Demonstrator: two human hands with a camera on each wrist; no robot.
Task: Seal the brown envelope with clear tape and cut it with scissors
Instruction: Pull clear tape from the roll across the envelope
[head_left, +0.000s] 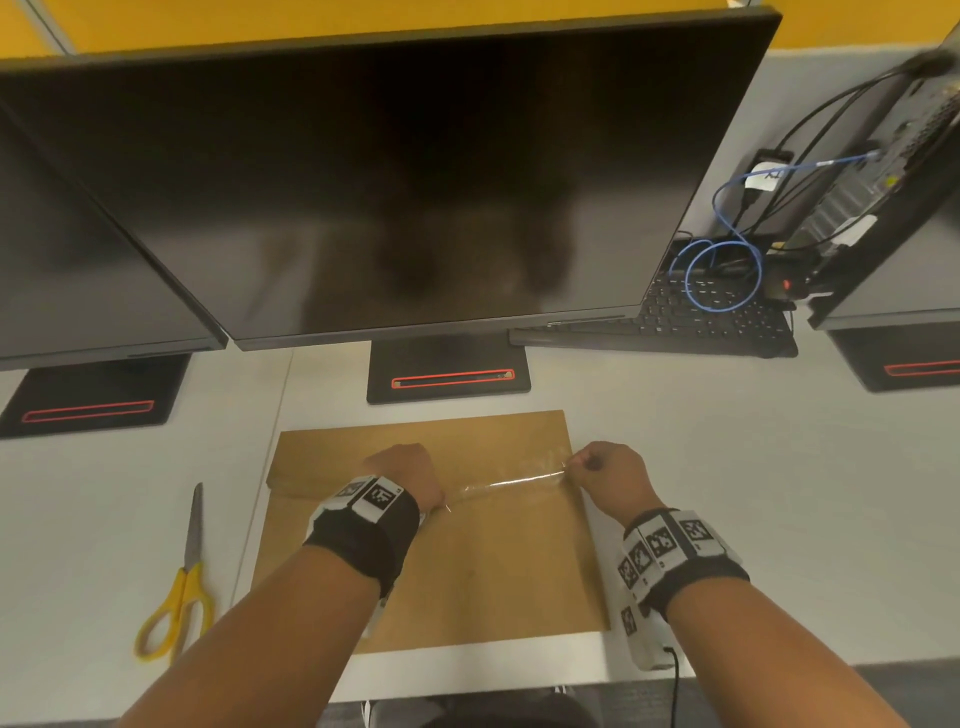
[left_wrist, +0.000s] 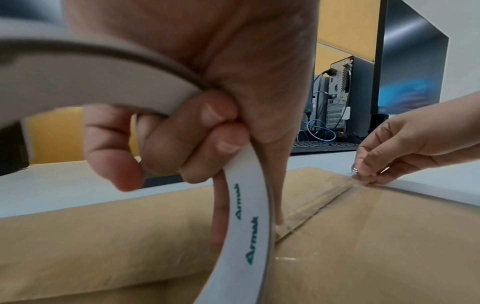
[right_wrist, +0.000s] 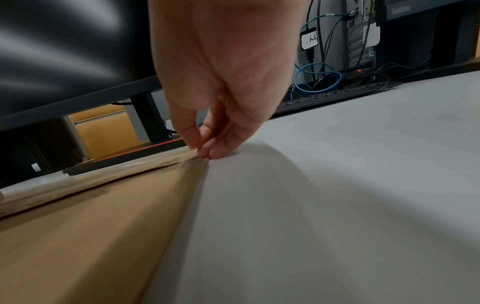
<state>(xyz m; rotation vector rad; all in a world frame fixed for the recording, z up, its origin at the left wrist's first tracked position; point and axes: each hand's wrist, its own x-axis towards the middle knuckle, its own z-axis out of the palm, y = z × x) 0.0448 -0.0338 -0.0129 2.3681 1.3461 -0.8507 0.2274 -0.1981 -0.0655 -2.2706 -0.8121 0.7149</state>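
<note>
Two hands at work over the brown envelope (head_left: 436, 561), flat on the pale surface (head_left: 727, 467) in front of the middle monitor (head_left: 363, 182). Left hand (head_left: 402, 475) over the envelope's flap line, fingers (left_wrist: 166, 144) curled through the white core of the tape roll (left_wrist: 246, 226), gripping it upright with its lower edge down near the paper. Right hand (head_left: 610, 470) at the envelope's right edge, thumb and fingertips (right_wrist: 207, 148) pinching the free end of the clear tape (head_left: 511, 486) and holding it low against the corner. Tape stretched in a glossy strip between the two hands, running along the flap seam; hard to tell how much of it already sticks to the paper. Yellow-handled scissors (head_left: 182, 587) lying closed on the surface left of the envelope, well apart from both hands, blades pointing away from the person. Black keyboard (head_left: 701, 317) farther back on the right, with a looped blue cable (head_left: 727, 270) over it, beside a computer tower (head_left: 883, 182). Second monitor (head_left: 78, 260) at far left.
</note>
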